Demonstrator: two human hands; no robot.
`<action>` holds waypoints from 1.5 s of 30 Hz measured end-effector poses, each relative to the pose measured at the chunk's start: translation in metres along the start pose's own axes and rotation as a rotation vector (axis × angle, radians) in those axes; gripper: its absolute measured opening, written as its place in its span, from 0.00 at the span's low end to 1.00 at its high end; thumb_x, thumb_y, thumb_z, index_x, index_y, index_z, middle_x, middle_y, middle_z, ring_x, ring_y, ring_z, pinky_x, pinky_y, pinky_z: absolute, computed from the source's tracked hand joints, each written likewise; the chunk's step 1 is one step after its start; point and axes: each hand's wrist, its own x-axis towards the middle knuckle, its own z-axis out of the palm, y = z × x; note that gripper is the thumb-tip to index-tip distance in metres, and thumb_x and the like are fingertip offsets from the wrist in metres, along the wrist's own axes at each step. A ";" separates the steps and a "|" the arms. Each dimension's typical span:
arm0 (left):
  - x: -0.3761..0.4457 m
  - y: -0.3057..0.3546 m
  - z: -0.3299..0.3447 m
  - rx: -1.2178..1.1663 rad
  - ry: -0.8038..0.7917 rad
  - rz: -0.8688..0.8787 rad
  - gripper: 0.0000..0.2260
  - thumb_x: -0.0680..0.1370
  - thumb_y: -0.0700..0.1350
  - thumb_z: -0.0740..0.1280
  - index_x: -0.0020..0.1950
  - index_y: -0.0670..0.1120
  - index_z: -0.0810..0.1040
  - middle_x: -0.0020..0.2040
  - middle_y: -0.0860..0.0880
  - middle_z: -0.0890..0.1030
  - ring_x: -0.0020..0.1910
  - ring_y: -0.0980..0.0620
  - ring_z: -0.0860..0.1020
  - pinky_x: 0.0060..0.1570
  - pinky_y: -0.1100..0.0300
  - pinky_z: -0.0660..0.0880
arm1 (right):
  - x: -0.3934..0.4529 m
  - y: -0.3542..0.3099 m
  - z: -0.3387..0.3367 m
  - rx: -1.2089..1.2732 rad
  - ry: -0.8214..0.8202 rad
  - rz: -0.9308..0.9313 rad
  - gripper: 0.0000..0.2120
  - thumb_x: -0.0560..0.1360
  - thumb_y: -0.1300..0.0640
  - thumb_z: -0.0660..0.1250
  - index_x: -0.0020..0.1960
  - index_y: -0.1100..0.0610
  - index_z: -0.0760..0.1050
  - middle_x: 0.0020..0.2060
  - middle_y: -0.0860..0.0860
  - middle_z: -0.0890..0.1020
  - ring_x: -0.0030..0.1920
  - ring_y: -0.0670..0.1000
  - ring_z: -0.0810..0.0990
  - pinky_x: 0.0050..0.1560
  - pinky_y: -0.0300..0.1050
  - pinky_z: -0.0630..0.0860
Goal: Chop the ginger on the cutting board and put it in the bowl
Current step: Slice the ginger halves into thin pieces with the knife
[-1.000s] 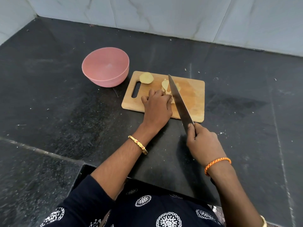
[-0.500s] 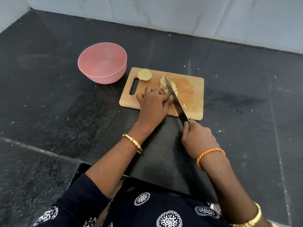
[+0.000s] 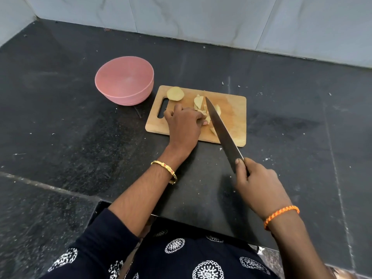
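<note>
A wooden cutting board (image 3: 234,117) lies on the black counter. Pale ginger slices (image 3: 198,101) are spread over its middle, and one round ginger piece (image 3: 175,93) sits at its far left corner. My left hand (image 3: 184,125) rests on the board with curled fingers pinching ginger at its fingertips. My right hand (image 3: 256,183) grips the handle of a long knife (image 3: 220,129), whose blade slants across the slices just right of my left fingertips. A pink bowl (image 3: 124,80) stands to the left of the board; I see nothing inside it.
The black stone counter (image 3: 60,127) is speckled with small crumbs. A pale tiled wall (image 3: 201,19) runs along the back, with a corner at the far left. The counter's front edge lies close to my body.
The knife came down into the slices half a second ago and its tip now stands farther back on the board. My left hand stays holding the ginger.
</note>
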 end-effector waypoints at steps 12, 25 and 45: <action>0.002 -0.002 0.002 -0.059 0.009 -0.010 0.08 0.76 0.49 0.66 0.52 0.52 0.83 0.47 0.54 0.83 0.49 0.55 0.66 0.47 0.57 0.55 | 0.032 -0.007 0.009 -0.043 -0.025 -0.064 0.15 0.81 0.50 0.51 0.42 0.55 0.71 0.30 0.54 0.75 0.31 0.54 0.75 0.32 0.44 0.71; -0.001 0.002 0.000 -0.054 0.056 -0.073 0.07 0.76 0.50 0.66 0.50 0.53 0.83 0.46 0.55 0.83 0.50 0.53 0.69 0.47 0.57 0.54 | 0.027 -0.016 -0.002 -0.121 -0.184 0.042 0.14 0.81 0.49 0.50 0.44 0.53 0.70 0.36 0.54 0.77 0.37 0.54 0.78 0.41 0.49 0.77; -0.007 0.014 -0.016 0.038 0.113 0.000 0.22 0.74 0.60 0.61 0.64 0.50 0.73 0.55 0.51 0.76 0.56 0.50 0.69 0.49 0.55 0.56 | 0.003 0.008 -0.012 -0.162 0.229 0.103 0.11 0.73 0.45 0.64 0.48 0.52 0.73 0.36 0.53 0.74 0.37 0.59 0.71 0.37 0.45 0.66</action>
